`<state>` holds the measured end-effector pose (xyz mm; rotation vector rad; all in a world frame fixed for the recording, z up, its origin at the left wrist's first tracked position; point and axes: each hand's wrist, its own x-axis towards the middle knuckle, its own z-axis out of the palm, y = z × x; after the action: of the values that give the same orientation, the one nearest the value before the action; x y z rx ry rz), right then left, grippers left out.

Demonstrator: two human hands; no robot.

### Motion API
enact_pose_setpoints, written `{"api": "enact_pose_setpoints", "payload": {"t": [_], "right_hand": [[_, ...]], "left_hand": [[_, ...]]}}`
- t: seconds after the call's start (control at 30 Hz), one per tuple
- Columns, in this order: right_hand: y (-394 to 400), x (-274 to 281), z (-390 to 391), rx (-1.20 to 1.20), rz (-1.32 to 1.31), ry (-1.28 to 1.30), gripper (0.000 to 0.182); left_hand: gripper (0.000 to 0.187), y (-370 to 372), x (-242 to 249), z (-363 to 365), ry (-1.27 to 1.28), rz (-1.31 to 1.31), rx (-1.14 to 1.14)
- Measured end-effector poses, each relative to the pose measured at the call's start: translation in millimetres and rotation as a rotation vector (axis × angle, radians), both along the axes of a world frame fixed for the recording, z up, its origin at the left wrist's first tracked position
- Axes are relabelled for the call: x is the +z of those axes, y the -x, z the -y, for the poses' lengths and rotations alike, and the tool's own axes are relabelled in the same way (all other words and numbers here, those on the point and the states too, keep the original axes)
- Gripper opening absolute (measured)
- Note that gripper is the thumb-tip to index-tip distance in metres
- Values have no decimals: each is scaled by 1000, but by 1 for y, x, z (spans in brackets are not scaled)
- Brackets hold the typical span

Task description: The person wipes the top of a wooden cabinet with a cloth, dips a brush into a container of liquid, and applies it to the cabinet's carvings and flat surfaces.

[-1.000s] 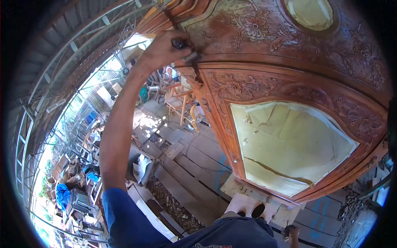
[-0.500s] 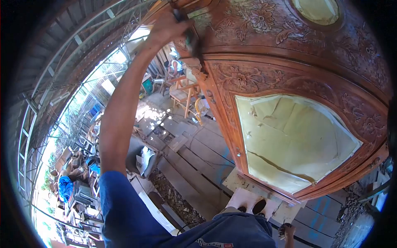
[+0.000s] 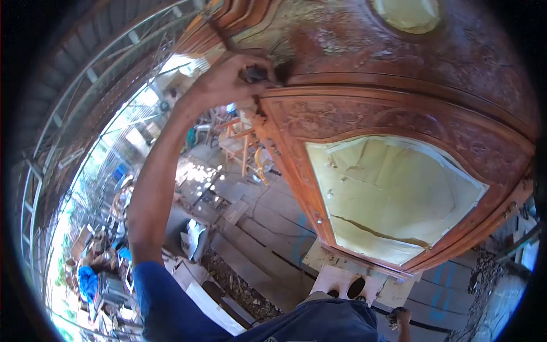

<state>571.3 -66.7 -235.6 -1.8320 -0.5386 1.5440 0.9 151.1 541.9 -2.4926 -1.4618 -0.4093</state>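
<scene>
A reddish-brown carved wooden cabinet (image 3: 364, 97) fills the upper right, with a papered panel (image 3: 393, 194) in its lower section. My left hand (image 3: 239, 77) reaches up to its left edge, fingers wrapped round a dark object (image 3: 254, 74) against the wood by the horizontal moulding. Blur hides the object's exact shape. Low in the view, at my right side, my right hand (image 3: 403, 315) is closed on a small crumpled bundle (image 3: 392, 319), away from the cabinet.
Below the cabinet is a pale board (image 3: 322, 257) on the slab floor (image 3: 256, 228). A wooden chair (image 3: 236, 142) stands behind the cabinet's left edge. Heaped items, including a blue bag (image 3: 88, 282), lie at the lower left. Metal roof trusses (image 3: 57, 119) curve overhead.
My left hand has come down along the cabinet's edge with the dark object, to the moulding. The view has shifted slightly. My right hand still holds the bundle low down.
</scene>
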Motion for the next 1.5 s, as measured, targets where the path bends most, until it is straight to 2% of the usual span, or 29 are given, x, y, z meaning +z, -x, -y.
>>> {"api": "enact_pose_setpoints", "payload": {"t": [0.03, 0.1, 0.17, 0.23, 0.37, 0.43, 0.47, 0.53, 0.57, 0.6, 0.63, 0.67, 0.73, 0.8, 0.87, 0.93, 0.97, 1.03, 1.07, 1.1, 1.2, 1.23, 1.3, 1.33, 1.37, 1.43, 1.47, 1.5], "right_hand": [[3, 2, -6, -39, -1, -2, 6], [3, -1, -14, 73, 49, -72, 10], [7, 3, -29, 193, 165, -61, 16], [0, -39, -37, 352, 582, -243, 30], [6, -34, -43, 317, 589, -120, 36], [2, -36, -35, 194, 633, -135, 32], [-4, -36, -25, 178, 629, -133, 32], [-12, -36, 16, 130, 492, 2, 34], [-12, -40, 38, 91, 418, 72, 36], [-21, -63, 63, 48, 403, 85, 36], [-34, -102, 94, 95, 482, 173, 35], [-33, -123, 115, 151, 557, 262, 34], [-31, -107, 133, 117, 592, 341, 34], [-47, -96, 114, 101, 646, 402, 34], [-54, -88, 84, 113, 646, 296, 34], [-45, -39, 50, -39, 575, 59, 31], [-41, -41, 42, -39, 572, 58, 31], [-38, -43, 24, -74, 538, -83, 29], [-34, -40, 25, -86, 552, -89, 30], [-35, -39, 31, -79, 555, -93, 30], [-23, -48, 52, -54, 555, 62, 33], [-23, -42, 50, -67, 574, 92, 34], [-31, -28, 40, -89, 624, 141, 37], [-36, -55, 30, -186, 506, -44, 36], [-37, -52, 28, -188, 508, -34, 36], [-37, -37, 1, -156, 686, -193, 37], [-34, -28, -3, -161, 681, -189, 37], [-32, -17, -3, -147, 622, -134, 37]], "left_hand": [[20, -23, 0, -4, 63, 57, -120], [17, -65, -7, -18, 46, 70, -264], [15, -121, -4, -24, 28, 221, -386], [16, -182, -1, -39, 2, 239, -525], [24, -307, -13, -63, -93, 217, -760], [25, -345, -16, -58, -56, 410, -989], [31, -346, -10, -61, -245, 126, -918], [29, -311, -14, -56, -188, 157, -785], [31, -280, -10, -50, -303, 99, -752], [30, -265, 5, -15, -134, 84, -599], [21, -258, 17, 6, -186, -64, -269], [18, -248, 21, 0, -189, -16, -306], [19, -259, 14, -14, -188, 26, -353], [16, -302, 1, -24, 45, 232, -562], [11, -353, -9, -61, -301, 97, -770], [12, -414, -18, -61, -232, 350, -1003], [12, -435, -26, -63, -232, 346, -1003], [14, -458, -40, -60, -224, 539, -1009], [12, -451, -47, -53, -344, 468, -813], [12, -440, -49, -48, -349, 469, -805], [12, -415, -48, -47, -185, 806, -795], [12, -423, -48, -51, -173, 808, -808], [13, -444, -38, -65, -307, 679, -1036], [12, -453, -38, -72, -427, 429, -900], [12, -458, -36, -70, -419, 435, -901], [17, -470, -23, -62, -169, 334, -867], [19, -476, -8, -80, -118, 365, -994], [19, -483, -4, -75, -114, 364, -1000]]}}
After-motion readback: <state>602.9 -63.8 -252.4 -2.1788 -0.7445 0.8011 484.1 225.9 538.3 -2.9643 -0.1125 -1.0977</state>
